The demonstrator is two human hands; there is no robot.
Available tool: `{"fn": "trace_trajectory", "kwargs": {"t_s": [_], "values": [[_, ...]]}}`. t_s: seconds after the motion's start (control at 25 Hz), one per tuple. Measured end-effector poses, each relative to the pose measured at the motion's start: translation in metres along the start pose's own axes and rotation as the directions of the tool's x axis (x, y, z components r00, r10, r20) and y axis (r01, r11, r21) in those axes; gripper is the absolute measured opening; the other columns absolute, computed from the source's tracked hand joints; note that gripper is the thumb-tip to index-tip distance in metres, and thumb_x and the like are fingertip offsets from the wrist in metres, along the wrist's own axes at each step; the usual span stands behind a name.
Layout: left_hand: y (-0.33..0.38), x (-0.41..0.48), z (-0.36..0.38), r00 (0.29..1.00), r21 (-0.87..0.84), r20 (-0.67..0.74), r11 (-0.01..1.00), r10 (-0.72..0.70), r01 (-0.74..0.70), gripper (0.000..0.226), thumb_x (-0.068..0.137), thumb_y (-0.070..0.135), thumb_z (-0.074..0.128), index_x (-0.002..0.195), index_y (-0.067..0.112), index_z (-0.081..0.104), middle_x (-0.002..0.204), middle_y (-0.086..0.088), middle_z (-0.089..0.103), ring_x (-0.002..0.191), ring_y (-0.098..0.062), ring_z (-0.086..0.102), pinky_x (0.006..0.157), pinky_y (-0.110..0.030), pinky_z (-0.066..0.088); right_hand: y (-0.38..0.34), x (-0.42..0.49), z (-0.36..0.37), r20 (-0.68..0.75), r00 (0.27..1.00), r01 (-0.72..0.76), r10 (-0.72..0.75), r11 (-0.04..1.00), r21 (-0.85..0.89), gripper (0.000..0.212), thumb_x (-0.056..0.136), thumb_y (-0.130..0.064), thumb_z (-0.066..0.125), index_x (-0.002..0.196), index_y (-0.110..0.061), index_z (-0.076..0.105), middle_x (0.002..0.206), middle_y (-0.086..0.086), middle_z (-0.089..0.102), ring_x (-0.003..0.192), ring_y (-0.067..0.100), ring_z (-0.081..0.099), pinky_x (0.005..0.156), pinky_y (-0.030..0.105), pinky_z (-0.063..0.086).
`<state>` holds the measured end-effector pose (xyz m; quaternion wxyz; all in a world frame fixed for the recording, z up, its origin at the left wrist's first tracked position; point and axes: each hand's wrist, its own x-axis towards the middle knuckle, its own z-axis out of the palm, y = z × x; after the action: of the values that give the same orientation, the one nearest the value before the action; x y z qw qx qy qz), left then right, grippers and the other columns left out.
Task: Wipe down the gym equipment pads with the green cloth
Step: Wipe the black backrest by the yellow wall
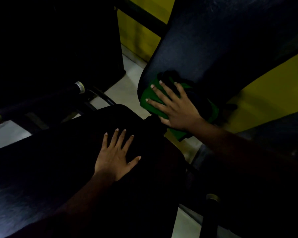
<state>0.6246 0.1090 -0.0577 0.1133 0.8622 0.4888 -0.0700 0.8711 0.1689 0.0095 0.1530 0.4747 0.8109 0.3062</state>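
A long dark back pad (205, 40) slopes from the upper right down to the centre. The green cloth (151, 102) is draped over its lower end. My right hand (175, 109) lies flat on the cloth with fingers spread, pressing it against the pad. A black seat pad (67, 160) fills the lower left. My left hand (115, 155) rests flat on it, fingers apart, holding nothing. The scene is very dim.
A black bar with a silver end cap (79, 87) runs at the left above the seat. Yellow frame parts (258, 98) show behind the back pad. A pale floor (127, 93) lies between the pads. Another capped bar (212, 197) stands at the lower right.
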Motion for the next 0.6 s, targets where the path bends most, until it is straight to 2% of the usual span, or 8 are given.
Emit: {"fn": "trace_trajectory", "kwargs": {"t_s": [0.16, 0.28, 0.36, 0.44, 0.52, 0.6], "values": [[-0.001, 0.001, 0.001, 1.0, -0.003, -0.015, 1.0, 0.009, -0.009, 0.091, 0.072, 0.076, -0.014, 0.147, 0.028, 0.005, 0.158, -0.005, 0.005, 0.146, -0.026, -0.004, 0.114, -0.049, -0.011, -0.009, -0.034, 0.006, 0.071, 0.991, 0.119, -0.117, 0.993, -0.013, 0.075, 0.074, -0.049, 0.057, 0.141, -0.027, 0.033, 0.152, 0.01, 0.028, 0.139, 0.033, 0.027, 0.105, 0.052, 0.018], [-0.001, 0.002, 0.001, 1.0, 0.006, 0.002, 1.0, 0.018, -0.018, 0.091, 0.073, 0.075, -0.015, 0.148, 0.027, 0.004, 0.158, -0.005, 0.004, 0.146, -0.026, -0.004, 0.113, -0.049, -0.012, -0.012, -0.08, 0.014, 0.146, 0.962, 0.24, -0.233, 0.97, -0.036, 0.051, 0.082, -0.032, 0.04, 0.132, -0.029, 0.048, 0.145, 0.003, 0.043, 0.133, 0.03, 0.032, 0.1, 0.049, 0.025], [-0.001, 0.001, 0.0, 1.0, 0.002, 0.019, 1.0, 0.016, -0.016, 0.091, 0.071, 0.074, -0.019, 0.147, 0.027, 0.0, 0.158, -0.006, 0.001, 0.146, -0.026, -0.006, 0.112, -0.049, -0.015, -0.009, -0.109, 0.009, 0.094, 0.964, 0.251, -0.25, 0.968, 0.001, 0.043, 0.084, -0.025, 0.038, 0.122, -0.03, 0.057, 0.137, -0.003, 0.053, 0.127, 0.025, 0.039, 0.095, 0.047, 0.033], [-0.003, 0.001, 0.001, 1.0, -0.001, 0.021, 1.0, 0.021, -0.021, 0.09, 0.073, 0.074, -0.016, 0.147, 0.026, 0.002, 0.158, -0.006, 0.003, 0.146, -0.027, -0.005, 0.111, -0.048, -0.018, -0.003, -0.1, -0.012, 0.003, 0.986, 0.167, -0.167, 0.985, 0.047, 0.041, 0.081, -0.026, 0.04, 0.113, -0.037, 0.061, 0.131, -0.008, 0.058, 0.12, 0.021, 0.051, 0.088, 0.043, 0.042], [-0.003, 0.002, 0.0, 0.999, -0.009, 0.026, 1.0, 0.022, -0.022, 0.084, 0.08, 0.071, -0.003, 0.146, 0.025, 0.019, 0.156, -0.008, 0.02, 0.145, -0.029, 0.011, 0.112, -0.048, -0.01, 0.001, -0.056, -0.025, -0.061, 0.992, 0.113, -0.11, 0.992, 0.053, 0.045, 0.078, -0.026, 0.039, 0.116, -0.039, 0.059, 0.136, -0.006, 0.054, 0.122, 0.021, 0.048, 0.091, 0.043, 0.037], [-0.002, 0.004, -0.004, 1.0, -0.118, -0.009, 0.993, -0.006, 0.005, 0.082, 0.084, 0.07, 0.001, 0.14, 0.023, 0.038, 0.146, -0.007, 0.041, 0.14, -0.028, 0.03, 0.114, -0.047, 0.004, -0.006, -0.004, -0.024, -0.043, 0.992, 0.121, -0.119, 0.992, 0.029, 0.046, 0.08, -0.027, 0.036, 0.12, -0.037, 0.057, 0.14, -0.004, 0.05, 0.128, 0.023, 0.046, 0.096, 0.043, 0.028]]}}
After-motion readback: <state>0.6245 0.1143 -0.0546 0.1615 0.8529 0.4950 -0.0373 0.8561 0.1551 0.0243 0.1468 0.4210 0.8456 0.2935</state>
